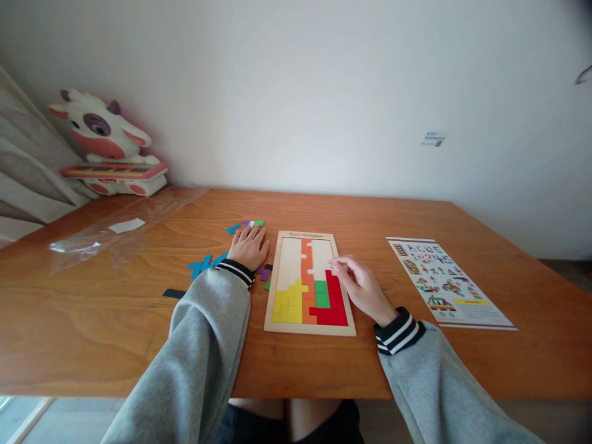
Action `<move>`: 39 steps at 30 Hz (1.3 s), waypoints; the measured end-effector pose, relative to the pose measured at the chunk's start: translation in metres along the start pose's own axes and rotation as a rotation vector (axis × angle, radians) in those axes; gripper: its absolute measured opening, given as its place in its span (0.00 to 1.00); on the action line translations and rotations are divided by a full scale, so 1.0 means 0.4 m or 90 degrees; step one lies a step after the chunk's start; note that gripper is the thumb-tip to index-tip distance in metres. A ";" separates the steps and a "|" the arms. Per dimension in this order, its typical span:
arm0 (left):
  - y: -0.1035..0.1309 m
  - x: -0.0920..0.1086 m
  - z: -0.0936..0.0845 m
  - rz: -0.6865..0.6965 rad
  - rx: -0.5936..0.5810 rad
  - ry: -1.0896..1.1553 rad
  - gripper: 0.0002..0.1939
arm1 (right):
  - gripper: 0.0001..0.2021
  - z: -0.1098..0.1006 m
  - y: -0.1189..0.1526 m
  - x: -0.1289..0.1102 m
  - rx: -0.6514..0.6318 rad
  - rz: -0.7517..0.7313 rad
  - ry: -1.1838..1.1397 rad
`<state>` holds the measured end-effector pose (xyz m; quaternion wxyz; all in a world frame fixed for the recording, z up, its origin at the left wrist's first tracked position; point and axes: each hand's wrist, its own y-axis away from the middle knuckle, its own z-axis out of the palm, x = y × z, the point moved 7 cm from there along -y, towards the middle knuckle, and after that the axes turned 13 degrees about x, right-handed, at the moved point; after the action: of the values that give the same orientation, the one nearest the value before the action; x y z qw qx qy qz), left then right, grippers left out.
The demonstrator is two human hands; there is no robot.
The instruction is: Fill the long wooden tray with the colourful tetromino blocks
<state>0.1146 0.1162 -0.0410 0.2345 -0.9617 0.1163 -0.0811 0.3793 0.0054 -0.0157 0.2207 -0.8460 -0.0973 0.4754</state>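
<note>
My left hand [248, 248] lies palm down with its fingers spread over loose puzzle pieces, left of a wooden puzzle tray [311, 330]. Purple and green pieces [259, 222] peek out beyond its fingertips. A purple piece [264, 273] shows beside the wrist. My right hand [358, 282] is over the tray's right rim, fingers bent and drawn together by the top of the red pieces [337, 302]; whatever is between the fingertips is hidden. Inside the tray sit yellow pieces [287, 306], a column of orange pieces [307, 265] and a green piece [322, 295].
Blue pieces [201, 266] and a black piece [174, 293] lie left on the wooden table [115, 345]. Behind them is a clear plastic bag [83, 246]. A cow-shaped toy keyboard [113, 148] stands at the back left. A printed pattern sheet [446, 280] lies on the right.
</note>
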 end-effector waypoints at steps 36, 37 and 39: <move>0.001 0.032 -0.059 -0.037 0.068 0.081 0.17 | 0.21 0.009 -0.014 0.053 -0.021 0.060 0.024; 0.001 0.035 -0.063 -0.035 0.069 0.083 0.17 | 0.22 0.010 -0.019 0.058 -0.025 0.065 0.028; 0.000 0.038 -0.071 -0.029 0.073 0.092 0.18 | 0.24 0.017 -0.036 0.069 -0.044 0.076 0.041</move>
<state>0.1234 0.1000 -0.0146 0.2786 -0.9407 0.1060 -0.1621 0.3889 0.0305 -0.0332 0.1653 -0.8724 -0.0559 0.4566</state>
